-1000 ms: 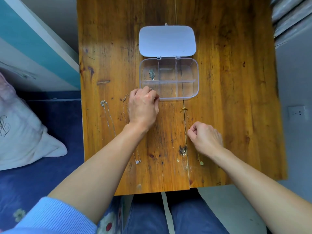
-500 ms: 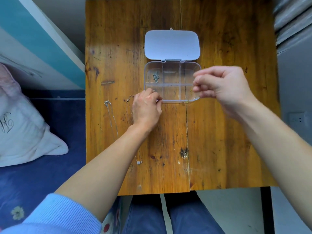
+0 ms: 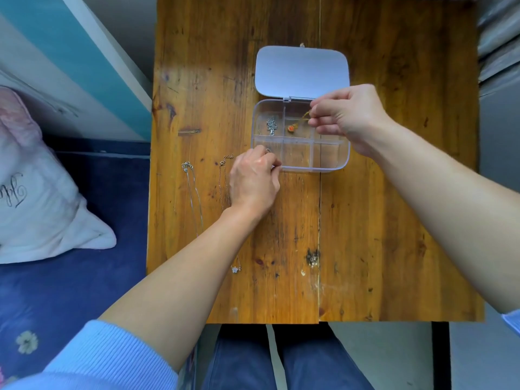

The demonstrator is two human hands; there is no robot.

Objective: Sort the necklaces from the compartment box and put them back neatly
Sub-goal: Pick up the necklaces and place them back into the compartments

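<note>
Head view: a clear box (image 3: 332,160) sits open on the far middle of the wooden table (image 3: 394,220), its lid (image 3: 302,71) folded flat away from the person so all six compartments stay reachable from above.

The right hand (image 3: 351,116) hangs over the box's far right part, thumb and fingers pressed together on the chain of a gold necklace (image 3: 298,123). Its orange pendant already lies on the floor of the far middle compartment, so the chain is probably being fed down after it; held high like this, it can coil into that one cell instead of spilling across the dividers.

A silver necklace (image 3: 271,126) is already bunched in the far left compartment, one piece per cell.

The left hand (image 3: 254,181) rests on the table at the box's near left corner, fingers curled against the rim. It seems to steady the light box while the other hand works; whether it also pinches something small there I cannot tell.

Left of that hand, two chains lie stretched out side by side, near to far: a silver chain (image 3: 194,192) and a rose chain (image 3: 223,181), the latter ending in a pale flower pendant (image 3: 235,268) near the forearm. Laid straight and apart, they stay untangled while waiting their turn
</note>
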